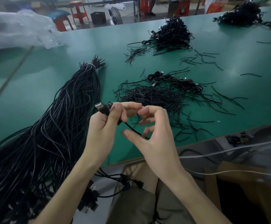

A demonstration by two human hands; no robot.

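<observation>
Left hand [105, 126] grip tight around slim black cable [131, 128], boxy metal plug [98, 107]; right hand [155, 143] grip unclear.

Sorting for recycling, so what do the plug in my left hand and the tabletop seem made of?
USB plug: silvery glinting tip, so metal; matte black body, probably moulded plastic. Tabletop: green sheet with soft, dull sheen, likely rubber or vinyl; the look leaves it open.

Nothing written can be read anywhere in the frame: no text, label, brand or number. The USB plug [98, 107] at centre shows only bare metal. The black box [98, 17] at the upper middle is too blurred to read.
</observation>
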